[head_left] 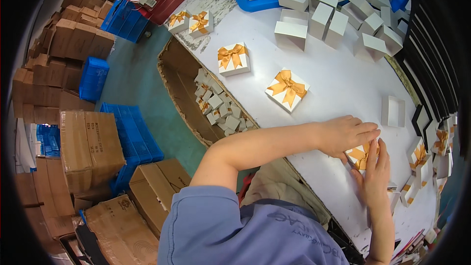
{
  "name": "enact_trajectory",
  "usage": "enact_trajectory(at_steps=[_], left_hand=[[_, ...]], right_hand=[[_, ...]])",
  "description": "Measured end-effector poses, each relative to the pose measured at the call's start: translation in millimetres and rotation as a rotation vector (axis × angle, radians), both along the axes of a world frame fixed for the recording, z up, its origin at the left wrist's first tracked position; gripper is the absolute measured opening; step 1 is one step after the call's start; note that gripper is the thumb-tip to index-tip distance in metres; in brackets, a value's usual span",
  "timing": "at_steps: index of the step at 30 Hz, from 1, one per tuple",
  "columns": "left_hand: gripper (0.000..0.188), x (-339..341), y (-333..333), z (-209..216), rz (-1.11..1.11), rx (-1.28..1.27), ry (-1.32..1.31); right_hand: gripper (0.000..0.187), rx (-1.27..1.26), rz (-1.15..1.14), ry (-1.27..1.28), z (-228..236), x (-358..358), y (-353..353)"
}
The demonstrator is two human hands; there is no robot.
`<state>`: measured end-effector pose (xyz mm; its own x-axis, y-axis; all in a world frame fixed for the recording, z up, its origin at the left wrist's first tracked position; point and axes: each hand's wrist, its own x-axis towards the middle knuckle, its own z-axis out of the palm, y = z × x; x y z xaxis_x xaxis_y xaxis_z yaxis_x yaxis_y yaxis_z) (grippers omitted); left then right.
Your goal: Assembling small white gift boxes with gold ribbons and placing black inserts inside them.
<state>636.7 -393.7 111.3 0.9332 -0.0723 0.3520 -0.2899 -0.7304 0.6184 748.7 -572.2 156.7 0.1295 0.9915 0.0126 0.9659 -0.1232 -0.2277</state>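
A small white gift box [359, 155] with a gold ribbon bow sits on the white table between my hands. My left hand [341, 135] reaches across from the left and grips the box at its far and left sides, fingers bent over it. My right hand [375, 167] holds it from the right, with fingers along its top and right side, covering part of the bow. Just beyond my hands stands an open white box half [393, 112]. Farther left, a bowed gift box [288, 89] and another bowed gift box [234, 59] rest on the table.
A blue crate [257, 4] and several loose white box halves [291, 32] fill the far side. More ribboned lids [418, 154] lie at the right. Beside the table's left edge, a large carton [169, 68] contains many small boxes. Brown cartons [91, 147] and blue crates [135, 137] stack up on the left.
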Motion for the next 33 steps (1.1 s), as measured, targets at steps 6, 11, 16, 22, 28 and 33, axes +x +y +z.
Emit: enact_trajectory(at_steps=[6,11,16,22,28,33], left_hand=[[0.091,6.4,1.5,-1.2,0.072,0.129,-0.023],[0.086,-0.8,7.2,4.6,0.133,0.258,0.063],[0.095,6.3,7.2,8.9,0.102,0.033,0.23],[0.098,4.8,3.7,5.5,0.009,-0.014,0.228],[0.099,9.2,1.2,13.0,-0.006,0.109,0.216],[0.102,-1.4,-1.8,1.3,0.054,-0.144,0.178]], right_hand=[[0.088,0.012,0.013,-0.021,-1.4,8.5,6.4],[0.088,-0.05,0.049,0.214,-1.1,19.1,18.8],[0.087,0.202,0.023,0.298,-22.3,23.2,15.0],[0.084,0.138,-0.022,0.566,-15.8,35.4,10.2],[0.079,0.273,0.057,0.204,-14.6,36.5,8.3],[0.079,0.267,-0.044,0.42,-13.6,26.5,5.0]])
